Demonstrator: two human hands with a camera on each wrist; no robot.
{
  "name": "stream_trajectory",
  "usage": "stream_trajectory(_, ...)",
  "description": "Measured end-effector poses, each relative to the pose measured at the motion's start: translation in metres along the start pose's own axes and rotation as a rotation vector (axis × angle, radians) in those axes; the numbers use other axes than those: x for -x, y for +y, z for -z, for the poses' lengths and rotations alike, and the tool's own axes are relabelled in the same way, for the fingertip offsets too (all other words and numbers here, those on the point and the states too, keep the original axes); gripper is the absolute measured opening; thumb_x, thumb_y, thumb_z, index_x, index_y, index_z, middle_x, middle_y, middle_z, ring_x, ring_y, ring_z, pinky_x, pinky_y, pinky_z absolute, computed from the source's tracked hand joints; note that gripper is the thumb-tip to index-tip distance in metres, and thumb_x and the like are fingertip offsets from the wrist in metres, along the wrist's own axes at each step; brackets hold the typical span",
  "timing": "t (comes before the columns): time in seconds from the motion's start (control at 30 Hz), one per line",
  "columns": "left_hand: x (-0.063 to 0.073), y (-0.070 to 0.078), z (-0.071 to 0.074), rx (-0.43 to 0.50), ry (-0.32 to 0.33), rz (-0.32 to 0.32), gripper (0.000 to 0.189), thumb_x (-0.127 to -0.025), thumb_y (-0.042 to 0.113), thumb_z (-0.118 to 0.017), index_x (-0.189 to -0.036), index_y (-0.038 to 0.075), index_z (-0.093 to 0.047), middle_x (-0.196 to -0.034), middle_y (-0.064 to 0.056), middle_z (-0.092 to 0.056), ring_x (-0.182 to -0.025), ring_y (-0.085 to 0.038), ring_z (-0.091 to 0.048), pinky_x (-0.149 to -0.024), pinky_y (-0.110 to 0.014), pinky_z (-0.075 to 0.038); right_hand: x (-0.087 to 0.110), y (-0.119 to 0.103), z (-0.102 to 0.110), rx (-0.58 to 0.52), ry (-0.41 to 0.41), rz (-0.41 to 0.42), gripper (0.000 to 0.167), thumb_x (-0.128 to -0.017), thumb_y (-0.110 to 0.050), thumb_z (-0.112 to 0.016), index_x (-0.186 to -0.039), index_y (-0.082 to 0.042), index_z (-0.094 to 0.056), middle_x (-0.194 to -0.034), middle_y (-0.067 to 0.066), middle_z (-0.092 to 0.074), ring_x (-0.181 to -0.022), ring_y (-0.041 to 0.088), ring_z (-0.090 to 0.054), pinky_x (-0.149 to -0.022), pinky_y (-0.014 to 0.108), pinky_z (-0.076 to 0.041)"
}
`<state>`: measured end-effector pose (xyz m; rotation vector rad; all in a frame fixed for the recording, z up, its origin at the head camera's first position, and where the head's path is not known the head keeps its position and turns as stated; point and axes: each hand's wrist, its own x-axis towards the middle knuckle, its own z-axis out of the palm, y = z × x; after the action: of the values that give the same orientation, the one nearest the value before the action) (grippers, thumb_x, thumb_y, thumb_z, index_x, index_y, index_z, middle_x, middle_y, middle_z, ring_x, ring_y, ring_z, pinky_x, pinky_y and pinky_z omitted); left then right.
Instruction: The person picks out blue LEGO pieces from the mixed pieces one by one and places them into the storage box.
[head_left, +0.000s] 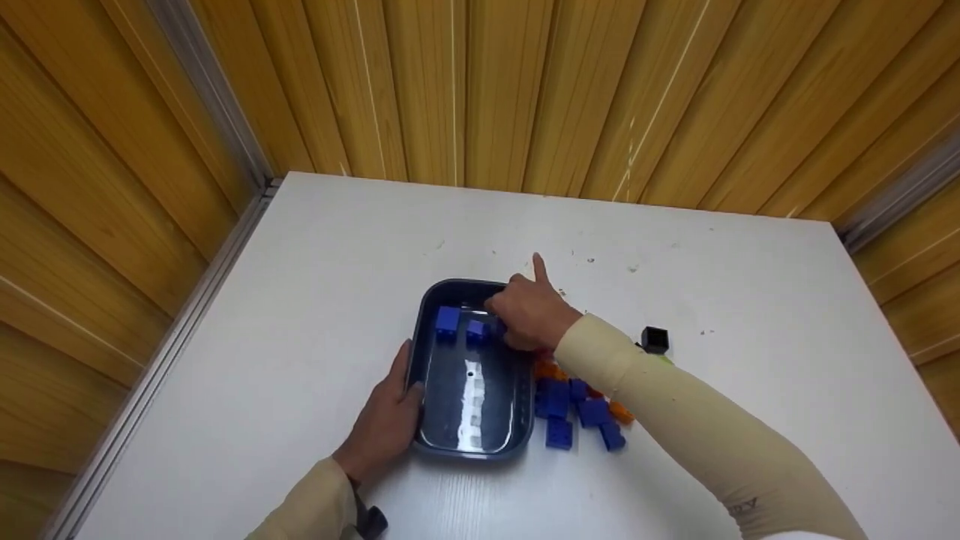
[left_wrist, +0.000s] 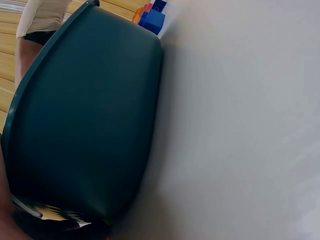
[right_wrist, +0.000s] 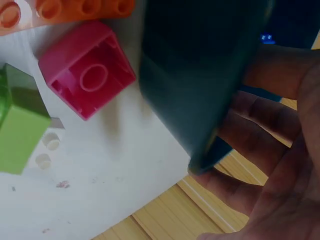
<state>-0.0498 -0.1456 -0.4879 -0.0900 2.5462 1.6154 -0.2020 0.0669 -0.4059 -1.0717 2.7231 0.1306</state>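
Observation:
A dark blue tray [head_left: 471,450] stands on the white table, and my left hand [head_left: 386,420] grips its left wall, thumb by the rim. My right hand [head_left: 531,311] reaches over the tray's far right rim. Its thumb and bent fingers are around a dark blue brick [head_left: 501,330], mostly hidden by the hand, while one finger points away. Inside the tray, two blue toy bricks, a larger one [head_left: 448,320] and a smaller one [head_left: 477,330], lie near the far end. The right wrist view shows the right fingers [right_wrist: 257,132] partly behind the tray wall.
Right of the tray lies a pile of blue bricks [head_left: 556,397] with orange bricks [head_left: 620,412] among them. A pink brick [right_wrist: 87,70] and a green brick [right_wrist: 25,125] lie close outside the tray. Farther right is a black brick [head_left: 655,340]. Wood-patterned walls [head_left: 495,90] border the table.

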Motion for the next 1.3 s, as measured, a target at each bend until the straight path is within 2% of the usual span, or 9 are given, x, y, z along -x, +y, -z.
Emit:
stream_trajectory(0.23, 0.001, 0.001, 0.000, 0.016, -0.011, 0.006, 0.068, -0.108, 0.012, -0.038, -0.168, 0.008, -0.008, -0.175, -0.012, -0.019, -0.163, -0.030, -0.017, -0.131, -0.053, -0.016, -0.004, 0.004, -0.010, 0.015, -0.018, -0.024, 0.030, -0.084, -0.013, -0.078, -0.114, -0.015, -0.079, -0.091, 0.006, -0.078, -0.117, 0.033, -0.064, -0.124, 0.076, -0.007)
stream_trajectory(0.63, 0.000, 0.001, 0.000, 0.012, -0.007, 0.004, 0.068, -0.108, 0.012, -0.040, -0.168, 0.008, -0.010, -0.174, -0.015, -0.022, -0.162, -0.031, -0.020, -0.131, -0.054, -0.018, -0.001, 0.008, -0.010, -0.039, 0.005, -0.027, 0.032, -0.086, -0.024, -0.082, -0.116, -0.014, -0.078, -0.094, 0.006, -0.078, -0.114, 0.030, -0.065, -0.124, 0.076, -0.007)
stream_trajectory(0.67, 0.000, 0.001, 0.000, 0.012, -0.008, 0.004, 0.068, -0.108, 0.012, -0.040, -0.168, 0.008, -0.010, -0.174, -0.015, -0.022, -0.162, -0.031, -0.020, -0.131, -0.055, -0.018, 0.001, 0.010, -0.008, -0.053, 0.024, -0.012, 0.030, -0.087, -0.024, -0.081, -0.115, -0.014, -0.078, -0.093, 0.006, -0.078, -0.110, 0.029, -0.066, -0.124, 0.075, -0.011)
stream_trajectory(0.73, 0.001, 0.002, 0.001, 0.014, -0.011, 0.005, 0.068, -0.108, 0.012, -0.039, -0.168, 0.007, -0.009, -0.174, -0.015, -0.021, -0.162, -0.031, -0.019, -0.131, -0.054, -0.017, 0.005, 0.013, -0.001, -0.098, 0.075, 0.013, 0.024, -0.088, -0.022, -0.080, -0.110, -0.013, -0.079, -0.092, 0.005, -0.078, -0.100, 0.027, -0.069, -0.122, 0.067, -0.029)
stream_trajectory(0.83, 0.001, 0.003, 0.002, 0.014, -0.009, 0.010, 0.068, -0.108, 0.012, -0.040, -0.168, 0.008, -0.009, -0.174, -0.014, -0.021, -0.162, -0.031, -0.019, -0.131, -0.054, -0.017, 0.014, 0.021, 0.012, -0.171, 0.163, 0.020, 0.018, -0.091, -0.019, -0.076, -0.107, -0.011, -0.079, -0.096, 0.007, -0.078, -0.096, 0.026, -0.069, -0.107, 0.053, -0.052)
stream_trajectory(0.9, 0.000, 0.004, 0.003, 0.011, -0.006, 0.010, 0.068, -0.108, 0.012, -0.040, -0.168, 0.008, -0.010, -0.174, -0.015, -0.022, -0.162, -0.031, -0.019, -0.131, -0.054, -0.017, 0.023, 0.030, 0.019, -0.210, 0.199, -0.004, 0.021, -0.093, -0.018, -0.075, -0.111, -0.009, -0.078, -0.105, 0.009, -0.078, -0.100, 0.028, -0.070, -0.095, 0.046, -0.059)
stream_trajectory(0.97, 0.000, 0.004, 0.004, 0.003, -0.003, 0.006, 0.068, -0.108, 0.012, -0.040, -0.168, 0.008, -0.010, -0.173, -0.016, -0.023, -0.162, -0.033, -0.021, -0.131, -0.055, -0.018, 0.033, 0.041, 0.024, -0.228, 0.209, -0.044, 0.025, -0.094, -0.018, -0.074, -0.116, -0.007, -0.076, -0.113, 0.012, -0.077, -0.107, 0.030, -0.068, -0.096, 0.047, -0.060)
stream_trajectory(1.1, 0.000, 0.004, 0.006, -0.001, -0.011, 0.002, 0.067, -0.108, 0.012, -0.039, -0.168, 0.008, -0.009, -0.174, -0.015, -0.022, -0.162, -0.032, -0.019, -0.131, -0.055, -0.018, 0.051, 0.065, 0.023, -0.252, 0.147, -0.118, 0.028, -0.095, -0.018, -0.073, -0.120, -0.005, -0.075, -0.118, 0.015, -0.076, -0.109, 0.033, -0.070, -0.097, 0.050, -0.059)
stream_trajectory(1.3, 0.000, 0.003, 0.009, 0.003, -0.006, 0.015, 0.067, -0.109, 0.013, -0.038, -0.168, 0.008, -0.009, -0.175, -0.012, -0.020, -0.163, -0.030, -0.017, -0.131, -0.054, -0.016, 0.067, 0.095, 0.005, -0.248, -0.061, -0.235, 0.033, -0.096, -0.024, -0.073, -0.123, -0.006, -0.074, -0.114, 0.016, -0.075, -0.099, 0.031, -0.070, -0.094, 0.051, -0.060)
